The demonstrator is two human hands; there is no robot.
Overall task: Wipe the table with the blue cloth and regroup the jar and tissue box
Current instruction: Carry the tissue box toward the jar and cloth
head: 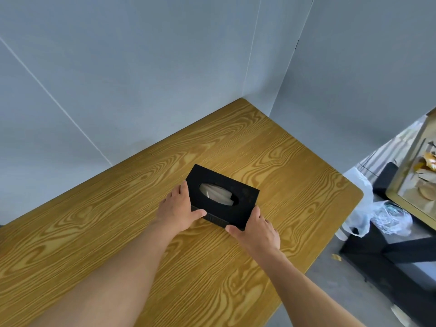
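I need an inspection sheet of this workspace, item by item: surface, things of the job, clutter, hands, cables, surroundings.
Surface: wooden table with strong grain, set into a corner of grey walls.
Job's things: black tissue box flat on the table, a tissue showing in its oval slot; jar and blue cloth not seen.
Clutter: nothing seen on the table besides the box.
Hands: left hand grips the box's left end, right hand its near right corner.
Cables: nothing seen.
Surroundings: white plastic bags and dark furniture on the floor to the right.
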